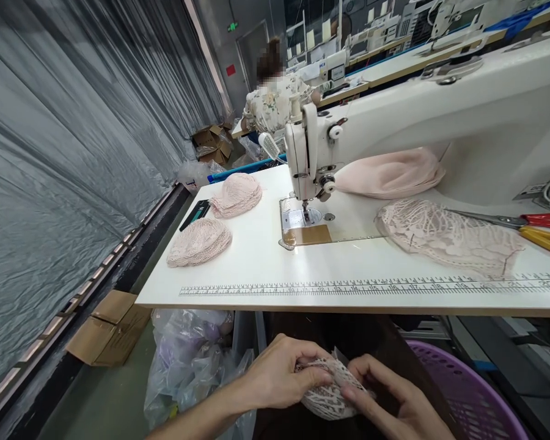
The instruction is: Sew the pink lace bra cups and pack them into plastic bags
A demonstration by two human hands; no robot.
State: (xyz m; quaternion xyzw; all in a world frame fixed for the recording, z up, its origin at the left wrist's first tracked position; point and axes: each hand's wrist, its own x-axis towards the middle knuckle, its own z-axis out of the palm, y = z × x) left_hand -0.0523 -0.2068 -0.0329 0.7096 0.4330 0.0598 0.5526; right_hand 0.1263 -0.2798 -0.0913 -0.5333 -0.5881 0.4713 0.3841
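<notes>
Below the front edge of the sewing table, my left hand (286,374) and my right hand (389,400) both grip a pale pink lace bra cup (327,397). The fingers of each hand are closed on its upper rim, thumbs on the near side. On the table behind stands a white sewing machine (309,159), its needle over the metal plate. Two stacks of pink lace cups, a nearer stack (199,242) and a farther stack (238,194), lie at the left. Flat lace pieces (444,235) lie at the right.
Scissors with red and yellow handles (543,231) rest at the right. Pink sheer fabric (392,174) lies under the machine arm. A printed ruler (348,287) runs along the table front. A purple basket (467,391) and plastic bags (187,360) stand below. Another person (275,101) sits ahead.
</notes>
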